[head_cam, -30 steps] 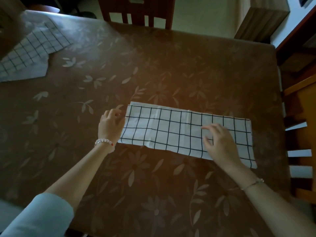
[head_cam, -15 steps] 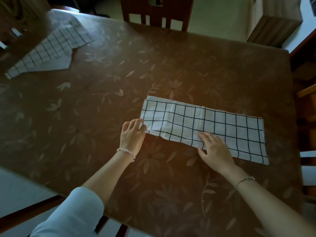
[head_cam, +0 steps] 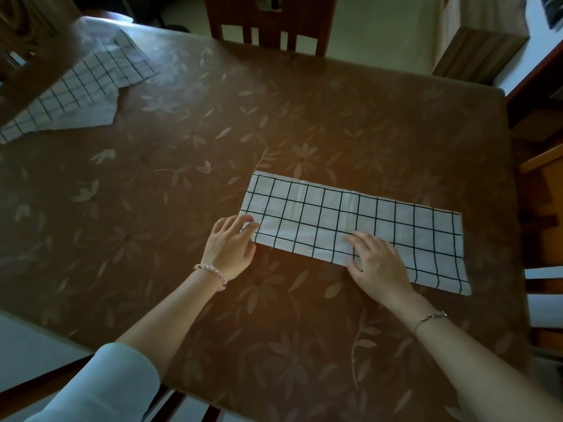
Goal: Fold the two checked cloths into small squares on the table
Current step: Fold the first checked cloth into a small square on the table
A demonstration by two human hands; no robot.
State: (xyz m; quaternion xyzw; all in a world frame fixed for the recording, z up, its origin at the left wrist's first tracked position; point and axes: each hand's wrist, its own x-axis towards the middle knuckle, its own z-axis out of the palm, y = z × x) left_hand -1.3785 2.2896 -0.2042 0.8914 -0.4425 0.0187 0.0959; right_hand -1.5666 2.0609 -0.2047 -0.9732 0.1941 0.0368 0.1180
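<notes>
A white cloth with black checks [head_cam: 380, 226], folded into a long strip, lies on the table at centre right. My left hand [head_cam: 231, 248] is at the strip's near left corner, fingertips curled onto that corner. My right hand [head_cam: 377, 263] lies flat on the strip's near edge about midway along, fingers spread on top and thumb at the edge. The second checked cloth [head_cam: 82, 95] lies loosely spread at the far left of the table, its left part hidden by a dark chair back.
The brown table [head_cam: 274, 132] has a flower-patterned cover. One wooden chair [head_cam: 268, 22] stands at the far side, another [head_cam: 545, 190] at the right edge. A wooden box [head_cam: 478, 44] sits on the floor beyond the far right corner.
My left hand slid from the strip's left end down to its near left corner. My right hand drew back from the strip's middle to its near edge.
</notes>
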